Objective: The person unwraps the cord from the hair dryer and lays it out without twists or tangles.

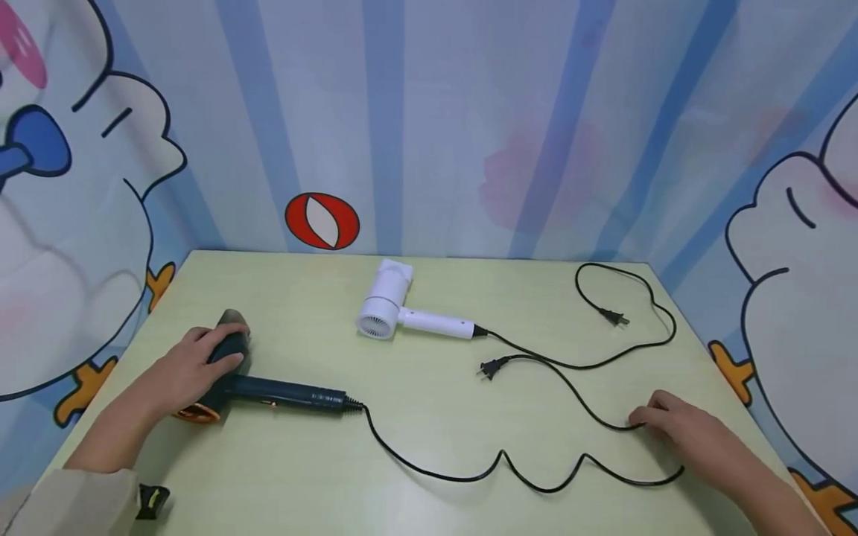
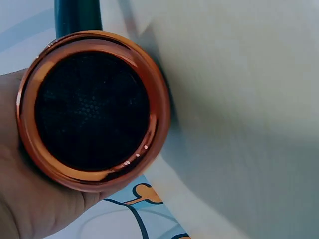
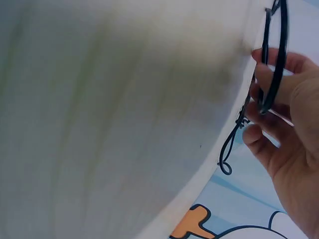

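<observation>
My left hand (image 1: pixel 191 368) grips the barrel of a dark teal hair dryer (image 1: pixel 288 393), fingers over the top and thumb along the near side. In the left wrist view, its round end has a copper-coloured ring (image 2: pixel 160 107) around a dark mesh. From the handle, a black power cord (image 1: pixel 439 476) runs in waves across the table to my right hand (image 1: pixel 693 435). There, finger and thumb pinch the cord near the right edge, and part of it is hidden under the hand. Beyond my fingers it continues back to a two-pin plug (image 1: pixel 492 368).
A white hair dryer (image 1: pixel 439 323) lies at the back middle of the pale table (image 1: pixel 302 476). Its black cord (image 1: pixel 660 342) loops at the back right and ends in a plug (image 1: pixel 613 317). A cartoon-printed curtain (image 1: pixel 442 126) stands behind and beside the table.
</observation>
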Motion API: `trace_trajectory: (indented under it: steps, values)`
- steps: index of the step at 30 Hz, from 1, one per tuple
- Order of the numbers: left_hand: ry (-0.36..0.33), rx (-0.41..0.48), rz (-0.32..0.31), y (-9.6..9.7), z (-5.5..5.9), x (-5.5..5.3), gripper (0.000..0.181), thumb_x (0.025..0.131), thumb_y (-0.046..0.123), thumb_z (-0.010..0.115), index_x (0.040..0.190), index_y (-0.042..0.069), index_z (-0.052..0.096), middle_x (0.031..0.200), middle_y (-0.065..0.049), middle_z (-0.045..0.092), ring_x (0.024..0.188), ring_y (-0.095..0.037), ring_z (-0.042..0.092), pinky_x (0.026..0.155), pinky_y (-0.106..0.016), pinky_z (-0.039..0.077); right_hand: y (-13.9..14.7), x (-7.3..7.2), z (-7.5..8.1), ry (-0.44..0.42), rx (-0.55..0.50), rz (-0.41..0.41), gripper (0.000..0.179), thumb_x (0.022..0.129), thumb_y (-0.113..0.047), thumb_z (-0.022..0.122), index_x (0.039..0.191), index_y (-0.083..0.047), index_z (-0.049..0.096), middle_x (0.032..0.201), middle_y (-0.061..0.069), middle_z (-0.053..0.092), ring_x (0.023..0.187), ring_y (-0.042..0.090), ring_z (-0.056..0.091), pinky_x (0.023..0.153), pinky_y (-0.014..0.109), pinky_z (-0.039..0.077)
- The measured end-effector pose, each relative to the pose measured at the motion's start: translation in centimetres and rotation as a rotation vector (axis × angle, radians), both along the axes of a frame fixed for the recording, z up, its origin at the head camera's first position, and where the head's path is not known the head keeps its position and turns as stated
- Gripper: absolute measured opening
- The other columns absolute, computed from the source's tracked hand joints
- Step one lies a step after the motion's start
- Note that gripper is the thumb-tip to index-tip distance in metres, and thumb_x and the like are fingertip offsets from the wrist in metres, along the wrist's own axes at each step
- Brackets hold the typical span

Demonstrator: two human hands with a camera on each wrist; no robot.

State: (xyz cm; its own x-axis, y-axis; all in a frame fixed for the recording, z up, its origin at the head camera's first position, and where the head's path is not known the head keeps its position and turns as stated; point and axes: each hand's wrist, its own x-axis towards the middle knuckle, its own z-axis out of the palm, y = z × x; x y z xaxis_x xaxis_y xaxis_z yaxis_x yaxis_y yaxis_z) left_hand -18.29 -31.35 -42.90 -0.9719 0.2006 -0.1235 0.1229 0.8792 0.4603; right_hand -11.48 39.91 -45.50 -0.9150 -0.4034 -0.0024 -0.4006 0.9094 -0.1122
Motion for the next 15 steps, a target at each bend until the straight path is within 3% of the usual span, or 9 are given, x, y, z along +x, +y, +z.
trace_trajectory:
  steps: [4,7,11,15]
  values:
    - [-0.019,-0.021,0.016,0.1,0.3,-0.5,0.058,0.109,0.043,0.042,0.156,0.013,0.030,0.146,-0.041,0.025,0.120,-0.063,0.043,0.089,-0.073,0.040,-0.1,-0.2,0.1,0.090,0.009,-0.011,0.035,0.082,0.003,0.079,0.094,-0.030,0.075,0.085,-0.012,0.049,0.070,0.000,0.042,0.059,0.022,0.039]
    - [-0.012,-0.071,0.037,0.3,0.3,-0.8,0.054,0.109,0.037,0.042,0.155,0.012,0.030,0.145,-0.043,0.024,0.117,-0.064,0.046,0.087,-0.072,0.042,-0.3,-0.2,0.2,0.072,0.012,-0.047,0.034,0.081,0.007,0.077,0.098,-0.023,0.075,0.084,-0.008,0.053,0.069,0.003,0.049,0.058,0.025,0.043]
    - [0.007,-0.121,0.052,0.7,0.2,-0.8,0.052,0.109,0.031,0.043,0.155,0.011,0.031,0.144,-0.045,0.024,0.113,-0.065,0.049,0.086,-0.071,0.043,-1.3,0.3,0.8,-0.060,-0.004,-0.217,0.031,0.081,0.007,0.074,0.107,-0.008,0.068,0.089,0.004,0.059,0.074,0.018,0.060,0.061,0.035,0.049]
    - [0.026,-0.145,0.060,1.0,0.0,-0.6,0.052,0.108,0.030,0.044,0.155,0.011,0.031,0.143,-0.044,0.026,0.108,-0.063,0.053,0.082,-0.069,0.045,-2.9,1.6,1.8,-0.241,-0.010,-0.459,0.027,0.087,-0.008,0.074,0.106,0.002,0.058,0.083,0.009,0.058,0.069,0.022,0.055,0.059,0.038,0.047]
